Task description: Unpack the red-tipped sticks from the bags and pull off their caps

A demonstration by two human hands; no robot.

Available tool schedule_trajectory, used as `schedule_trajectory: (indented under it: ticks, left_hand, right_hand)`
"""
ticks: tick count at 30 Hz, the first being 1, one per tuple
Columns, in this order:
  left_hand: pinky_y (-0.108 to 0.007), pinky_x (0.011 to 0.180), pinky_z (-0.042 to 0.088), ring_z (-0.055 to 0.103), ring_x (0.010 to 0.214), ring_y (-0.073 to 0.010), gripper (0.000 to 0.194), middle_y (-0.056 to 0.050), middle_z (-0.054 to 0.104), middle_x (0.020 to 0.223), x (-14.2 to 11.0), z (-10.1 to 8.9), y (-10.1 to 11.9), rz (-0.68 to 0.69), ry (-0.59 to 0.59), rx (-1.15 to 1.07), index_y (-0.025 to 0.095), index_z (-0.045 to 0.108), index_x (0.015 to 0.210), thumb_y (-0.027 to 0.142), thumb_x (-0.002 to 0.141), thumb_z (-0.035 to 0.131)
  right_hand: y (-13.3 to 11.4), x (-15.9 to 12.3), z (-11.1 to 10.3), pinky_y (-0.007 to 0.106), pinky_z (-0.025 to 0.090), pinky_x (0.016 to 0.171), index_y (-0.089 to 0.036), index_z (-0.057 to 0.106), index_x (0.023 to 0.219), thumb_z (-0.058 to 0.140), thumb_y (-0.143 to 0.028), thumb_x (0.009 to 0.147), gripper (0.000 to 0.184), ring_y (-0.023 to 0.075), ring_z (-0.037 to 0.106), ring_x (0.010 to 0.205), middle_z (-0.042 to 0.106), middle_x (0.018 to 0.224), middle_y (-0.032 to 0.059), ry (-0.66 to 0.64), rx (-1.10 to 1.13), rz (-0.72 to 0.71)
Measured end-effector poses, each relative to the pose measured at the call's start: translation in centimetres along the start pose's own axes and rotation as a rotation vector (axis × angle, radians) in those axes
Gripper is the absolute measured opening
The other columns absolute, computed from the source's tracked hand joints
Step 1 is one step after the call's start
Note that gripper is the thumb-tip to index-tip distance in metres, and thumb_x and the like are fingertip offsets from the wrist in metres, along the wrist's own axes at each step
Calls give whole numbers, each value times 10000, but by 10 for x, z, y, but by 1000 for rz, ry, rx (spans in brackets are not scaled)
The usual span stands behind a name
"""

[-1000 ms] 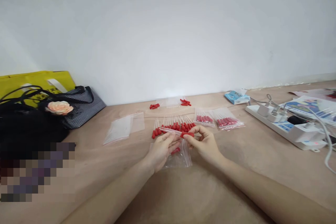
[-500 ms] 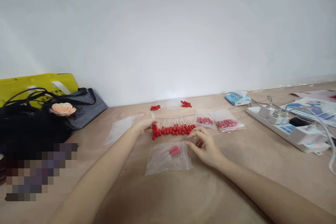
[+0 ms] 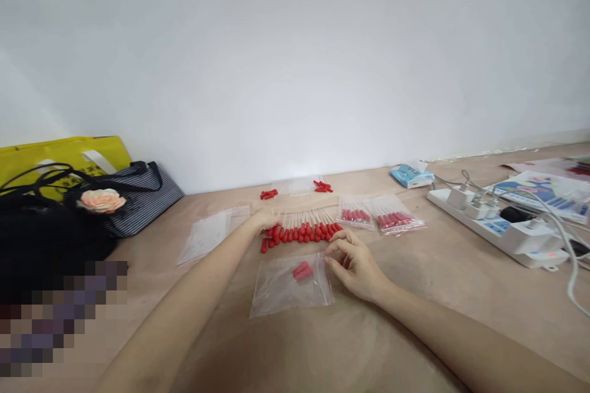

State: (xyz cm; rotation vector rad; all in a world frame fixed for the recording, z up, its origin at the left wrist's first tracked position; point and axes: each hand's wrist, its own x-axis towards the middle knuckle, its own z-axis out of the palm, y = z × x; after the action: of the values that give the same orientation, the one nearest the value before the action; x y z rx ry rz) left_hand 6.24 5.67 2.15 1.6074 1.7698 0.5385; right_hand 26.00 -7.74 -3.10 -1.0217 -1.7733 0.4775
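A row of thin white sticks with red bulb-like tips (image 3: 302, 232) lies across the table, tips toward me. At its left end my left hand (image 3: 263, 221) is closed around the shafts of a few of these sticks; its fingertips are partly hidden. Closer to me lies a clear zip bag (image 3: 274, 288) with a couple of red-tipped sticks (image 3: 302, 271) inside. My right hand (image 3: 357, 264) is beside the bag's right edge, its fingers loosely curled and the thumb apart from them. Whether the thumb touches the bag's corner is unclear.
Two filled bags (image 3: 354, 215) of red-tipped sticks lie to the right of the row. Flat plastic bags (image 3: 207, 236) are at the left, and more red tips (image 3: 323, 186) near the wall. A power strip (image 3: 498, 227), tissue pack (image 3: 412, 175) and striped bag (image 3: 147, 199) flank the area.
The red tips under my left hand have spread apart and lie lower at the row's left end. My right hand keeps its place by the bag. The whole view has shifted slightly.
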Motion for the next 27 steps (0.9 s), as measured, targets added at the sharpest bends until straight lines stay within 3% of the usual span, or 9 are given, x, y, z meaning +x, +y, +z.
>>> schedule_trajectory:
  ticks: [4,8,11,16,20,23,27]
  left_hand:
    - [-340,711,493,577,835,-174,247,-65,585,985,0,6,2,-104,-52,120,142,555,996,316,829,503]
    - [-270,509,454,594,582,-190,201,-25,609,599,2,2,2,-46,43,216,165,584,621,353,682,624]
    - [-286,542,434,602,629,-229,221,-42,603,584,-3,-12,-7,32,151,325,175,554,563,369,636,631]
    - [-305,708,412,563,897,-263,189,-88,631,846,-29,-34,-42,152,287,474,184,564,703,369,718,524]
    - [-271,710,415,586,814,-198,170,-65,628,890,-41,-37,-65,198,278,506,185,558,859,287,754,472]
    - [-239,689,423,596,795,-169,301,-54,624,942,-36,-37,-70,214,250,503,181,522,1016,247,723,510]
    - [-230,713,427,589,890,-181,529,-59,599,1068,-15,-34,-63,235,218,506,214,463,1167,335,668,590]
  right_hand:
    - [1,-1,1,220,443,496,-185,556,783,499,-123,735,96,97,497,629,464,905,54,-31,1,2]
    - [1,-3,1,227,446,505,-187,552,792,498,-125,737,99,99,505,635,467,918,56,-48,-21,0]
    - [0,-3,0,230,445,503,-187,553,793,500,-139,741,88,96,507,622,470,931,58,-51,-22,3]
    - [1,-3,1,217,432,477,-182,541,794,487,-127,743,92,57,476,540,455,941,50,-95,-12,19]
    - [4,-3,4,208,424,464,-181,534,792,483,-119,743,94,48,463,524,455,945,51,-112,-1,18]
    - [5,-4,5,214,431,482,-184,538,793,485,-110,739,106,63,478,558,463,954,58,-100,-15,5]
    - [5,-4,5,231,446,513,-183,546,795,480,-100,733,123,73,496,581,468,960,62,-93,-33,4]
